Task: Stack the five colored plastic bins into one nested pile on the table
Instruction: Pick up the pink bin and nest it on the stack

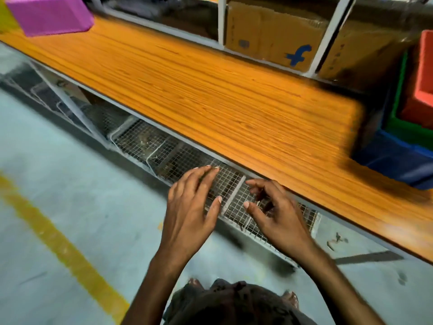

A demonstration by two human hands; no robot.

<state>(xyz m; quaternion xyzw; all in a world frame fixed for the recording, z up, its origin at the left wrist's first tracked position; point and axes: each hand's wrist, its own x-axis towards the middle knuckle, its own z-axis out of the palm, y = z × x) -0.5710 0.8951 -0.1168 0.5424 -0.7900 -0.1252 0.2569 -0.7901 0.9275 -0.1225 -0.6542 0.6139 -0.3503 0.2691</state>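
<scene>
Underfoot, grey concrete floor [46,184], smooth and scuffed, crossed by a broad yellow painted stripe [61,245], with a wide run of it on the near side. Above it, a long worktop [210,95] in orange wood-grain laminate, streaked by motion blur, its straight near edge on a pale metal frame. A long reach of grain between the bins at either end.

Behind, white metal shelving [221,19] holding brown cardboard boxes [269,31], one printed with a blue "f" mark [298,55] (other print too blurred to read). Under the worktop's near edge, wire-mesh trays [150,146] in a fine square grid with grey metal rims.

At the worktop's right end, three smooth plastic bins nested: blue bin [393,158] outermost, green bin [398,120] inside it, red bin [424,73] innermost, cut by the frame edge. Well apart at the far left, pink bin [50,15], boxy, matte and tilted. Beside it a yellow sliver [7,19], too little showing to name.

Left grip [192,207], a bare hand, palm down over the mesh, fingers straight and slightly spread, holding nothing. Right grip [278,214] just beside it, close to the worktop's edge, fingers loosely bent, likewise empty.
</scene>
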